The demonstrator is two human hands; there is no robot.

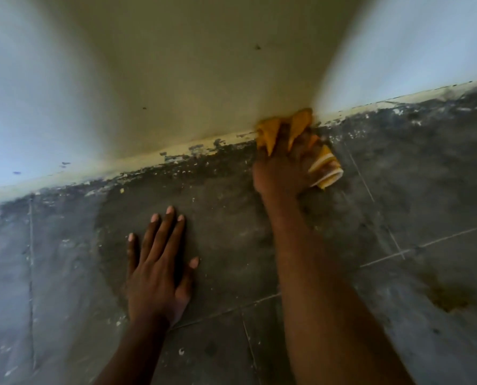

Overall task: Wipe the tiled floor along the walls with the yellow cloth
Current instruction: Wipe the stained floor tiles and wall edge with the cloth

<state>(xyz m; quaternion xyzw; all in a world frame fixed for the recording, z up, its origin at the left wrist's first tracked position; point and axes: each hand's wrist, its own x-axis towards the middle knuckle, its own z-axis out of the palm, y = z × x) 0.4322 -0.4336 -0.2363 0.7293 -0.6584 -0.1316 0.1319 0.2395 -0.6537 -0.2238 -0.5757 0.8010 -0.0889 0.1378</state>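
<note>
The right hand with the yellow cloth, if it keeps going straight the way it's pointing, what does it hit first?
The right hand points up the frame at the wall. The bunched yellow cloth in front of the fingers seems to be at the pale skirting strip already, so the wall's base comes first.

Two hands show: the left hand (pixel 159 269) at lower centre of the frame, the right hand (pixel 283 168) right of centre; one yellow cloth (pixel 326 168) upper right of centre; one wall (pixel 204 65) across the top; one brownish stain (pixel 448 297) at lower right
</note>
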